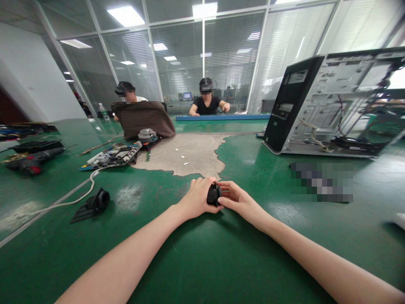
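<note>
A small black plastic part (pixel 214 195) with a rounded, stepped end is held just above the green table (pixel 190 261); its exact kind I cannot make out. My left hand (pixel 198 197) is closed around its left side, fingers over the back and thumb along the front. From the right, my right hand (pixel 237 197) grips the rounded end with thumb and fingertips. Much of the part's left side is hidden by my left hand. Off to the left lies a black plastic duct-like piece (pixel 93 204) with a round opening, apart from both hands.
An opened computer tower (pixel 297 105) stands at the right. At the left are a circuit board (pixel 110 156), a white cable (pixel 91 185) and a power drill (pixel 34 160). A silver-and-black fan-like part (pixel 148 136) sits by a brown cloth-covered object (pixel 142 118). Two people sit across the table.
</note>
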Demonstrator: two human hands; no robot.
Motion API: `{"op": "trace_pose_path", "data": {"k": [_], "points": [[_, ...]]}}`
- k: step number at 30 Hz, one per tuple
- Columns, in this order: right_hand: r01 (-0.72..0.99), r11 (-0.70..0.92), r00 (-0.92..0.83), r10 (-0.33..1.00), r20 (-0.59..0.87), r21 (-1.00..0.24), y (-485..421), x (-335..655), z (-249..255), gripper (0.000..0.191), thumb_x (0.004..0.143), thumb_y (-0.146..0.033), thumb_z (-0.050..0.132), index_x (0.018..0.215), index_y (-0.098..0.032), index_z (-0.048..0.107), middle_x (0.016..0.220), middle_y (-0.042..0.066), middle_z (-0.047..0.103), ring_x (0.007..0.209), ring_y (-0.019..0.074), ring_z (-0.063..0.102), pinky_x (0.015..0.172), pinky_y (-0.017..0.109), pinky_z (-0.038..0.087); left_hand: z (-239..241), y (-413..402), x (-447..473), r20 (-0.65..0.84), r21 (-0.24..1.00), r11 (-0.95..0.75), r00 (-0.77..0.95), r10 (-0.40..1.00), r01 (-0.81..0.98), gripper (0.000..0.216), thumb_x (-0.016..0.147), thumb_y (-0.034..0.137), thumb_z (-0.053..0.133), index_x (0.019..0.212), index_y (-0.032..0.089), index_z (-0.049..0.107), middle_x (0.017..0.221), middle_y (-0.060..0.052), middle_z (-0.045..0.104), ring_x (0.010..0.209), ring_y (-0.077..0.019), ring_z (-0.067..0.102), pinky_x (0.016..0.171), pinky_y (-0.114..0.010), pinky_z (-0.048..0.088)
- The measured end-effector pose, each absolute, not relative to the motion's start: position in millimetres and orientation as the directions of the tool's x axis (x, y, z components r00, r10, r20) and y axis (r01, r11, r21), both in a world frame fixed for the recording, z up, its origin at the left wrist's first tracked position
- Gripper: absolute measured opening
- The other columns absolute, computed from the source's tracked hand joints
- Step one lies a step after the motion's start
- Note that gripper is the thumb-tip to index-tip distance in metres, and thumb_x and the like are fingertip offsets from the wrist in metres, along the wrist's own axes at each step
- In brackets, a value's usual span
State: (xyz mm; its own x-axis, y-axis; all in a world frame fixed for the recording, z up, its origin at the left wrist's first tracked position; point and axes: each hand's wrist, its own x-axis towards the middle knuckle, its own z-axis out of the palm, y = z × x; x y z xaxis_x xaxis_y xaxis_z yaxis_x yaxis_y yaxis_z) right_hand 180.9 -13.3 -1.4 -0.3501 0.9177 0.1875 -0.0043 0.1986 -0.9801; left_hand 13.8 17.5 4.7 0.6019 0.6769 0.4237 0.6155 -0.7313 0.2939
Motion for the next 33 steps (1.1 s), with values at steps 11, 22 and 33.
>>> {"op": "trace_pose_path", "data": {"k": [11, 22, 33], "points": [[-0.004, 0.183, -0.329, 0.928, 0.174, -0.983, -16.5, 179.5, 1.9, 0.024, 0.072, -0.029, 0.061, 0.089, -0.021, 0.046, 0.09, 0.002, 0.056, 0.088, 0.0169, 0.057, 0.081, 0.036, 0.045, 3.8, 17.5, 14.0, 0.418, 0.296, -0.72, 0.592, 0.689, 0.628, 0.058, 0.058, 0.041, 0.065, 0.104, 0.02, 0.037, 0.096, -0.004, 0.052, 0.084, -0.0225, 0.047, 0.074, -0.033, 0.032], [-0.024, 0.202, -0.369, 0.908, 0.196, -0.979, -17.6, 181.2, 1.6, 0.027, 0.069, -0.023, 0.064, 0.088, -0.022, 0.045, 0.093, 0.0, 0.055, 0.094, 0.0158, 0.056, 0.091, 0.037, 0.04, 3.3, 18.0, 12.9, 0.419, 0.283, -0.729, 0.603, 0.679, 0.624, 0.059, 0.057, 0.038, 0.067, 0.104, 0.02, 0.036, 0.096, -0.003, 0.052, 0.083, -0.0222, 0.047, 0.073, -0.033, 0.032], [-0.029, 0.215, -0.379, 0.901, 0.209, -0.976, -12.2, 181.9, -3.6, 0.031, 0.069, -0.022, 0.064, 0.094, -0.023, 0.045, 0.095, 0.001, 0.054, 0.096, 0.0164, 0.055, 0.092, 0.038, 0.04, 3.9, 18.6, 13.7, 0.418, 0.299, -0.726, 0.599, 0.683, 0.619, 0.059, 0.056, 0.037, 0.068, 0.104, 0.021, 0.037, 0.096, -0.003, 0.052, 0.085, -0.0222, 0.047, 0.074, -0.033, 0.031]]}}
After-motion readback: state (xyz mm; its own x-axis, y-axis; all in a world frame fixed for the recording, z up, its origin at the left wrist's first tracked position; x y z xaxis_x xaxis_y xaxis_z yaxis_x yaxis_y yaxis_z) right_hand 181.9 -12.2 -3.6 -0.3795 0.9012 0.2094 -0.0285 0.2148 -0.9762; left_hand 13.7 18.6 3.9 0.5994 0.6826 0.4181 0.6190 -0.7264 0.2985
